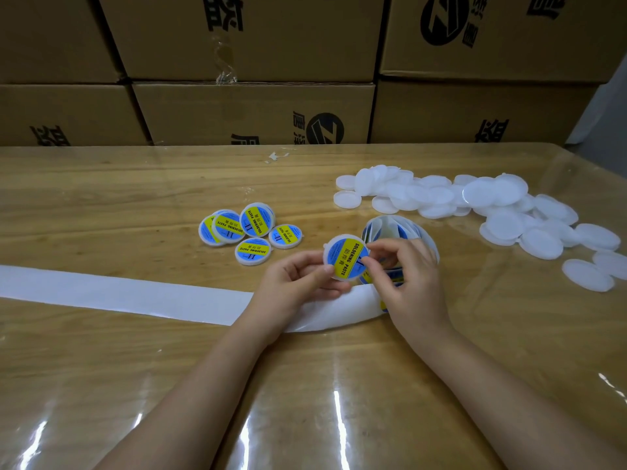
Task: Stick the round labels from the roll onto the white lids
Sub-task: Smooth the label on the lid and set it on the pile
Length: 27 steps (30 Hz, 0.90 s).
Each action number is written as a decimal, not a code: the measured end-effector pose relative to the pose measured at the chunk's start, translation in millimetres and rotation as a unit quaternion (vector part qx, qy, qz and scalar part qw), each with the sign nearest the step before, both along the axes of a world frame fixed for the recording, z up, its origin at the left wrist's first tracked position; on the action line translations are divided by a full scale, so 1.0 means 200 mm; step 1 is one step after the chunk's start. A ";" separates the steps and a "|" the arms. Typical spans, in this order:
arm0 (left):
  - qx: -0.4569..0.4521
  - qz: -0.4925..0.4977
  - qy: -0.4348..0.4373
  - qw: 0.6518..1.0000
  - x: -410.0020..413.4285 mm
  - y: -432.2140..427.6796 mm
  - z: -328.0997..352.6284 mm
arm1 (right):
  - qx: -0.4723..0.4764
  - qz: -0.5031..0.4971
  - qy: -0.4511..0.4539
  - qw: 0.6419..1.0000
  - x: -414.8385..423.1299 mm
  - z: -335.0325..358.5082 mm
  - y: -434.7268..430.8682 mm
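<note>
My left hand (298,283) pinches a white lid (346,257) by its lower left edge, tilted up toward me. A blue and yellow round label covers the lid's face. The thumb and forefinger of my right hand (407,283) pinch the lid's right edge, over the label. Behind my right hand stands the label roll (393,230), partly hidden. Its empty white backing strip (118,293) runs left across the table. Several labelled lids (247,228) lie in a loose group to the left of the roll. A heap of plain white lids (475,205) lies at the right.
The wooden table (169,385) has a glossy clear cover. Stacked cardboard boxes (254,110) form a wall along its far edge. A small white scrap (278,157) lies near that edge.
</note>
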<state>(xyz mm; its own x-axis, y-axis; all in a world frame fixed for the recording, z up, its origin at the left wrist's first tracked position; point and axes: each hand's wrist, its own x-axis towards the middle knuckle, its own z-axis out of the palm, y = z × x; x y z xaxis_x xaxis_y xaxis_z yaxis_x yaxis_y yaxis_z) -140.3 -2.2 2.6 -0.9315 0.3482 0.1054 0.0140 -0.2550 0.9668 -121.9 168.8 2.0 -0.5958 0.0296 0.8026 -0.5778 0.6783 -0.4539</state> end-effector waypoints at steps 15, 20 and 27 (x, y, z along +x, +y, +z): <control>-0.103 0.061 0.133 0.984 0.04 0.03 -0.01 | -0.004 -0.043 -0.017 0.999 0.00 -0.01 -0.01; -0.191 0.109 0.234 0.947 0.04 0.02 -0.01 | 0.020 -0.090 -0.038 0.995 0.01 -0.01 0.00; -0.146 0.128 0.228 0.954 0.05 0.03 0.01 | 0.011 -0.135 -0.062 0.989 0.00 -0.01 0.01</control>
<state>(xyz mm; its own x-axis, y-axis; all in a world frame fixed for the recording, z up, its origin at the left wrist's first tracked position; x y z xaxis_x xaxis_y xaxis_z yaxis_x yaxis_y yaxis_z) -131.0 4.5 4.2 -0.8708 0.1911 0.4529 0.4754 0.0932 0.8748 -122.5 171.1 -0.2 -0.6619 0.1848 0.7265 -0.3151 0.8108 -0.4933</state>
